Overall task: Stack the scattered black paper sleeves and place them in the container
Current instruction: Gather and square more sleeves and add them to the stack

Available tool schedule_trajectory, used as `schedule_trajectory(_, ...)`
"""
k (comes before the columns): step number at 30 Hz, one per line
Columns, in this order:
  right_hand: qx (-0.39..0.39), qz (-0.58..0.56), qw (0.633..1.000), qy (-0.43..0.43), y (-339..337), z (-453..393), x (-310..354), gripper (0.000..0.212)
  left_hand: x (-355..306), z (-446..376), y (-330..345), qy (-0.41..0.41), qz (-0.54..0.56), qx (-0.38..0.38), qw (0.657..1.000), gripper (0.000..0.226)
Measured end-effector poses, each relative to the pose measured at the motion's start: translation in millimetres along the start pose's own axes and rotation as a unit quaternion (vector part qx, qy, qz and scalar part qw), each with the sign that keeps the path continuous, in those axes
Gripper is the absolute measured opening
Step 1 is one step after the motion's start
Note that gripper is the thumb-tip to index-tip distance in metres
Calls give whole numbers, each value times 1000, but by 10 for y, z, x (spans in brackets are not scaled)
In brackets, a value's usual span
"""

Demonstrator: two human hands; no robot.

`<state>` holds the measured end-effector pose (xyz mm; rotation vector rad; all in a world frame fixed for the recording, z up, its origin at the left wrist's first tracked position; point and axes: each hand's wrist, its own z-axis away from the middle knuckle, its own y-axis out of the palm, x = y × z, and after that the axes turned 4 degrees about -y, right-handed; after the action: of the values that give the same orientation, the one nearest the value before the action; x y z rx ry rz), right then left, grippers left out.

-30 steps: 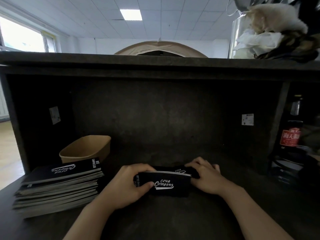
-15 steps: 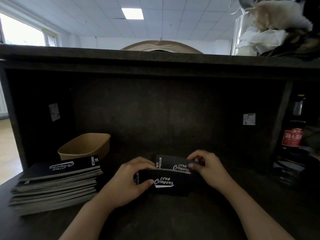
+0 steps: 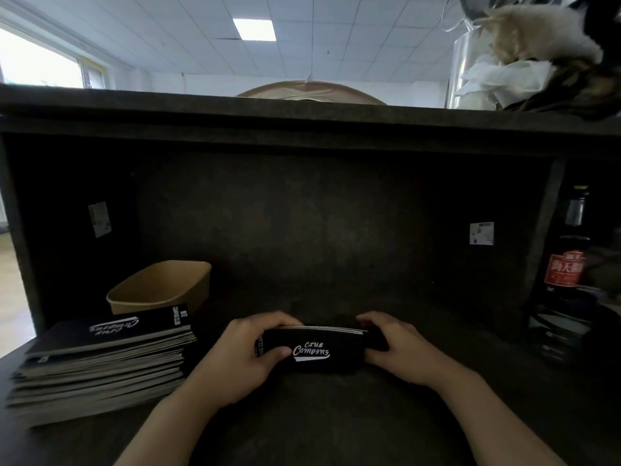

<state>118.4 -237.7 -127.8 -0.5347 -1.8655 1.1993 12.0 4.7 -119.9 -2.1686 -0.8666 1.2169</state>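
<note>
Left hand: the left hand (image 3: 242, 358) grips the left end of a small bundle of sleeves (image 3: 319, 348), thumb laid across the black front face, fingers curled over the top edge.
Right hand: the right hand (image 3: 400, 348) clasps the bundle's right end, fingers wrapped over the top and behind it.
Bundle: held on edge between the two hands, low over the dark table (image 3: 319, 415); thin pale edges show along its top.
Writing on bundle: white script reads "CLUB Camping"; sideways letters at the left end are partly hidden by the thumb.
Large stack: a tall stack of sleeves (image 3: 100, 358) lies flat on the table just left of the left hand, its top sleeve printed with the same script, upside down, and "CAMPING CLUB" sideways.
Container: a brown paper container (image 3: 161, 287) stands behind the stack; its contents cannot be seen.
Bottle: a dark bottle (image 3: 568, 257) with a red label in Chinese characters stands at far right.
Stickers: two small white stickers (image 3: 481, 233) sit on the shelf's back walls, print unreadable.
</note>
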Motion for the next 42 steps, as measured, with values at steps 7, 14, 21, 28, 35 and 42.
schedule_trajectory(7,9,-101,994,47,-42,-17,60,53,13,14,-15,-3,-15,10,1000,31)
schedule_trajectory(14,-99,-276,955,48,-188,107,219,23,36,-9,2,-88,-38,-49,994,71)
schedule_trajectory(21,61,-310,946,-65,10,182,492,21,-6,-29,82,-28,-59,18,998,33)
schedule_trajectory(28,22,-178,975,-131,-14,160,469,21,-35,-37,115,-16,-70,-11,997,18)
schedule_trajectory(35,-5,-160,972,-172,-84,326,639,22,-353,215,-117,30,-104,-67,992,16)
schedule_trajectory(42,-33,-168,942,-290,-187,117,1773,29,-487,655,-1284,55,-182,-222,956,27)
